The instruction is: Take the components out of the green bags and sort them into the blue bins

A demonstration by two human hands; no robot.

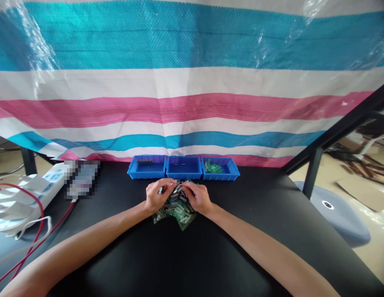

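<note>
My left hand [159,196] is at the far side of a small pile, its thumb and fingers pinched together. Facing it, my right hand [198,198] is closed in a pinch too, the fingertips of both hands nearly meeting. Whatever lies between the fingertips is too small to make out. Under and between the hands is a heap of small silvery metal pieces [176,193]. Green-tinted clear plastic bags [181,214] with light pieces inside lie at the heap's near side, on the black table [167,260].
Three blue trays stand behind the heap: the left tray [147,175] holds several metal cylinders, the middle tray [183,175] a few tiny pieces, the right tray [223,176] green bags. At left are a power strip [52,181] and a red cable [60,220]. A grey stool [340,218] stands right.
</note>
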